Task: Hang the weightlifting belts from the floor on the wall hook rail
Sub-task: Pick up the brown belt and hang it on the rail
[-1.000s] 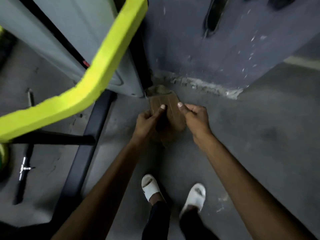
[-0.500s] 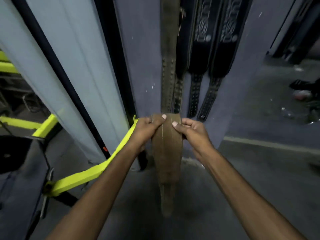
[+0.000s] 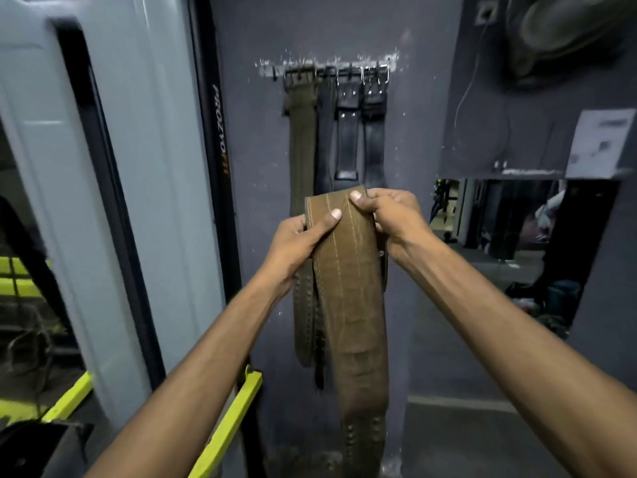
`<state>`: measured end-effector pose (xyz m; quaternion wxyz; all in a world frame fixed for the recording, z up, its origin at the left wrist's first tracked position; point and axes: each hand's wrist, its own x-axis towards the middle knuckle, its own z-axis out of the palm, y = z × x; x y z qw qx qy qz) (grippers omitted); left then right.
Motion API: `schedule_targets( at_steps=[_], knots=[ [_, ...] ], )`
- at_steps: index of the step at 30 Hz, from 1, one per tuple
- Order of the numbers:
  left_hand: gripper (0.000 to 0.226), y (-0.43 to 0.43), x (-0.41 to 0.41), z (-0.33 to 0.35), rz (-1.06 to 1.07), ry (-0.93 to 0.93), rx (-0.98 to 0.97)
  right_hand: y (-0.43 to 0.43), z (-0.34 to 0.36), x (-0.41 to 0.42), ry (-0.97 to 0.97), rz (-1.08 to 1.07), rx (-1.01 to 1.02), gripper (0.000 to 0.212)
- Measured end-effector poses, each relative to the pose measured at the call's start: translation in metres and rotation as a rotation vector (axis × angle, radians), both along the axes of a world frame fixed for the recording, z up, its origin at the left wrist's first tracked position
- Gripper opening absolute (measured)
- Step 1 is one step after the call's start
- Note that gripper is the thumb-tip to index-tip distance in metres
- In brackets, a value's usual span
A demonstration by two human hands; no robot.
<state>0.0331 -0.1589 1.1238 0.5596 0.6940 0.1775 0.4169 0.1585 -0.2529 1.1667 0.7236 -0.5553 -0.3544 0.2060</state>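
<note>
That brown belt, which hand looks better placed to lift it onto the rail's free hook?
Probably the left hand. Both hands grip the brown belt near its top, but the rail seems free only at its left end, above that hand. The right hand sits below the hung belts.

Hiding the lower halves of the black hanging belts behind the brown belt and both hands. Covering the brown belt's near end and any buckle behind the fingers of the left hand and right hand. Running off the bottom edge, the brown belt's perforated tail. Blurring the hooks on the rail, too small for counting. Blurring the fan at the top right, cut by the frame. Smearing the paper sign, lettering unreadable. Cropping the yellow bar at the bottom edge.
</note>
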Motion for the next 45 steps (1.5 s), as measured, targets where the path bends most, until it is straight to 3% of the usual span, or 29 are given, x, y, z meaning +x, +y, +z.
schedule_targets(
  at_steps=[3,10,13,15,17,20,23,25,28,33,41,45],
  knots=[
    [0.037,-0.015,-0.016,0.021,-0.005,0.010,0.102,-0.012,0.043,-0.015,-0.024,-0.044,0.057,0.017],
    [0.029,-0.037,-0.047,0.010,-0.121,0.121,0.246,-0.034,0.123,-0.045,-0.068,-0.111,0.187,0.016],
    [0.042,-0.040,-0.061,-0.016,-0.266,0.303,0.258,-0.040,0.149,-0.047,-0.102,-0.126,0.240,0.014],
    [0.053,-0.047,-0.073,-0.027,-0.389,0.465,0.302,-0.044,0.163,-0.046,-0.128,-0.147,0.284,0.023],
    [0.050,-0.050,-0.085,-0.015,-0.450,0.527,0.398,-0.049,0.174,-0.045,-0.167,-0.155,0.307,0.019],
    [0.012,-0.050,-0.095,0.047,-0.351,0.261,0.404,-0.052,0.183,-0.045,-0.192,-0.122,0.322,0.011],
    [0.026,-0.043,-0.090,0.121,-0.278,-0.125,0.222,-0.054,0.183,-0.050,-0.194,-0.107,0.338,0.009],
    [0.024,-0.042,-0.081,0.162,-0.238,-0.247,0.163,-0.055,0.181,-0.051,-0.204,-0.090,0.335,0.017],
    [0.013,-0.052,-0.069,0.196,-0.171,-0.336,0.075,-0.056,0.175,-0.048,-0.313,-0.106,0.298,0.017],
    [0.003,-0.060,-0.051,0.195,-0.180,-0.481,-0.056,-0.079,0.152,-0.044,-0.422,-0.040,0.252,0.034],
    [0.008,-0.068,-0.043,0.193,-0.132,-0.524,-0.081,-0.092,-0.016,-0.023,-0.608,0.165,0.035,0.025],
    [0.011,-0.068,-0.044,0.195,-0.123,-0.521,-0.045,-0.083,-0.045,-0.007,-0.712,0.271,-0.114,0.029]
  ],
)
